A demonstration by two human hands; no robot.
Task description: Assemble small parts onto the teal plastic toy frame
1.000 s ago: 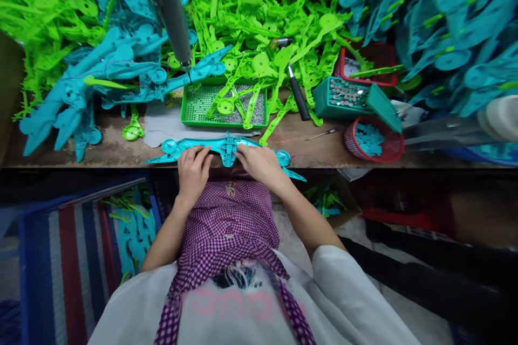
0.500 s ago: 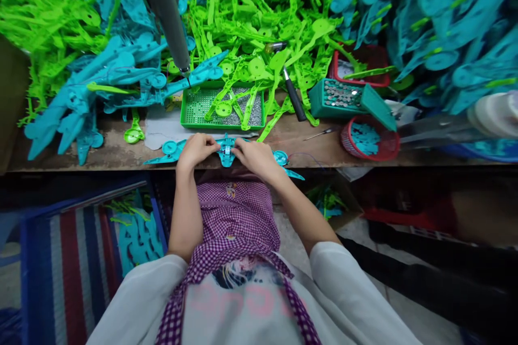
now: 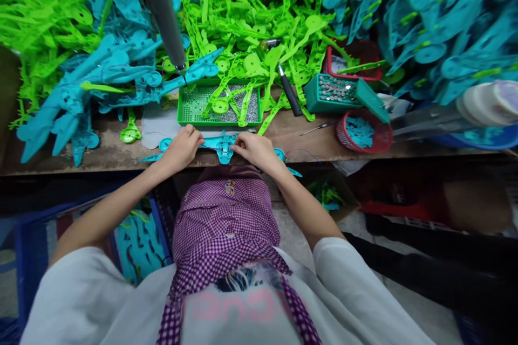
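A long blue plastic part [image 3: 225, 154] lies along the front edge of the bench, its wider middle section between my hands. My left hand [image 3: 183, 146] is over the part's left arm, thumb and fingers pinched together. A thin wire seems to run from those fingertips toward the middle section. My right hand [image 3: 259, 150] is closed at the right side of the middle section, its fingertips touching the blue part. Its palm covers much of the right arm. A thin loose wire [image 3: 302, 151] trails over the wood beyond the part's right end.
Behind the part stands a green tray [image 3: 190, 123] of small metal pieces, with green plastic parts across it. A screwdriver [image 3: 290, 90], a teal box [image 3: 313, 102] and a red basket [image 3: 343, 137] sit rightward. A power driver [image 3: 165, 21] hangs overhead. Green and blue parts are heaped behind.
My left hand has moved left, away from the part's middle section, and its elbow has swung outward. My right hand stays by the middle section. The whole view has shifted slightly.
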